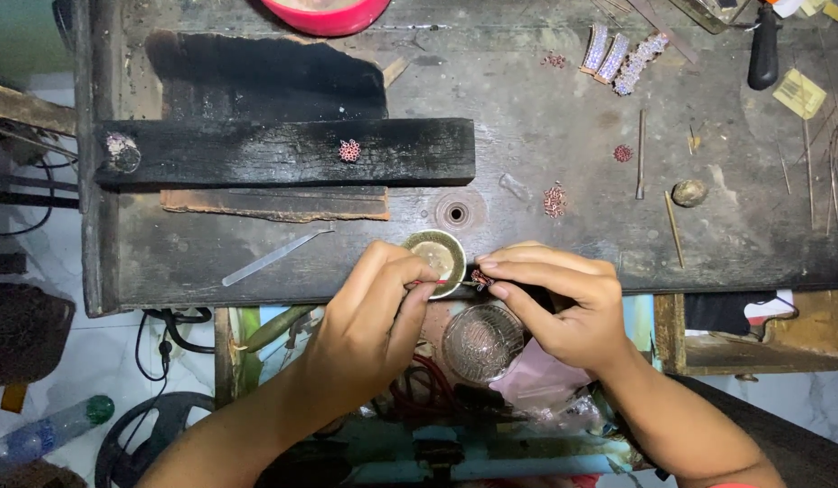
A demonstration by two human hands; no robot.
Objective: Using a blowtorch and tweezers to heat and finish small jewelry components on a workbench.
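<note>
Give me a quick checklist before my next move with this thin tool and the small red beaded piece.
1. Left hand grips thin tool: ok.
2. Right hand pinches small red beaded piece: ok.
3. Tool tip touching the piece: cannot tell.
4. Small round metal dish sits on the dark wooden bench, beside the hands: ok.
5. Dish contents: cannot tell.
6. Spare red clusters lie on the bench: ok.
</note>
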